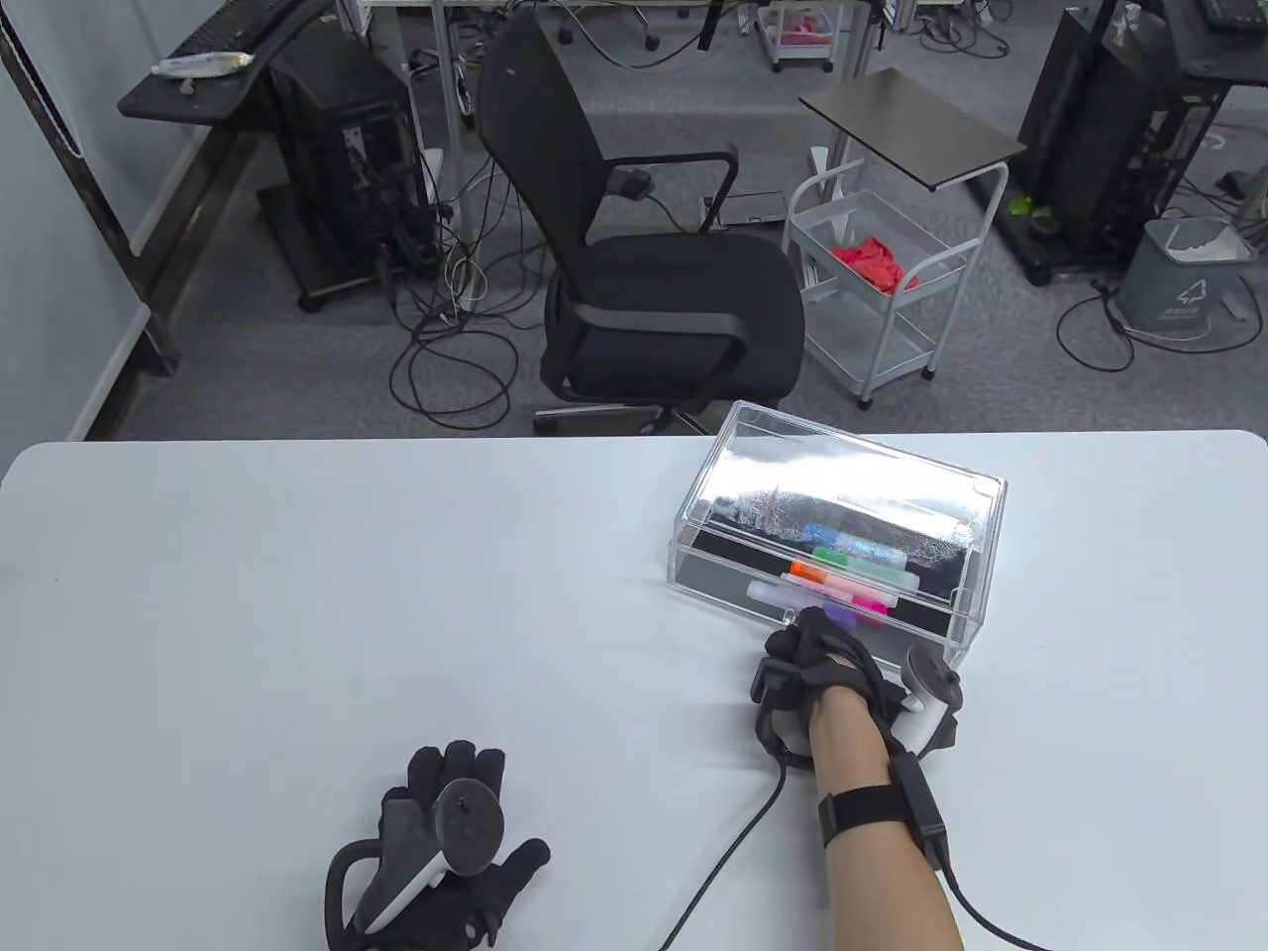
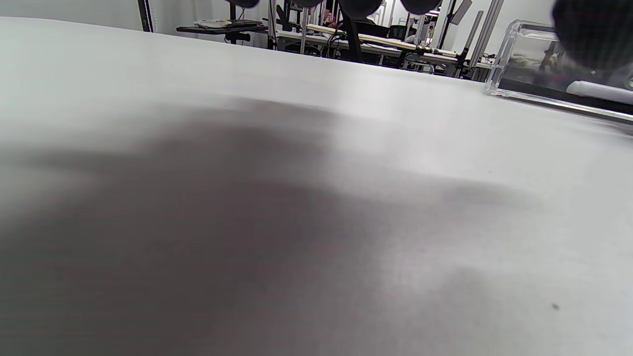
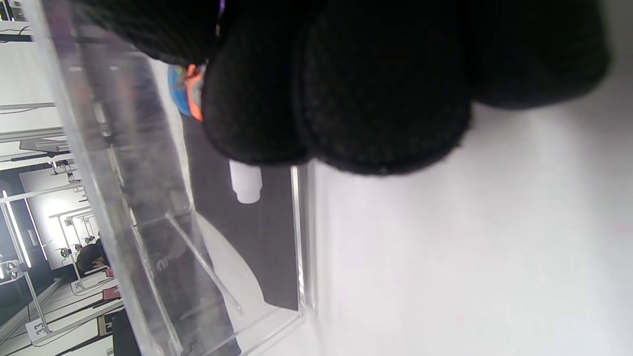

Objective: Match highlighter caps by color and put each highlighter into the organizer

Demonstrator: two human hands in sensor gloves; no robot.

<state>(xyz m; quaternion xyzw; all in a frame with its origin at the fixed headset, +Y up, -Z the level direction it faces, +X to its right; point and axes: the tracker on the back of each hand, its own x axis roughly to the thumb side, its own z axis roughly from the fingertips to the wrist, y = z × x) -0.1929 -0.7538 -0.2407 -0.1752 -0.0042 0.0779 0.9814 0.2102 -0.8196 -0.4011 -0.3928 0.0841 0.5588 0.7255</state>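
While the left hand lies flat on the white worktop with its fingers straight and spread, holding nothing, the right hand reaches to the near edge of a clear acrylic organizer. The right hand's fingers are curled at the open front drawer, beside a purple cap; whether they actually grip that highlighter cannot be told, since the glove hides the contact. Just beyond these fingers, inside the drawer on its dark liner, lie several highlighters side by side: a pink highlighter nearest, then an orange highlighter, a green highlighter and a blue highlighter farthest back. A white barrel end pokes out below the curled fingers in the right wrist view. The left hand sits well apart from the organizer, down and to the left of it.
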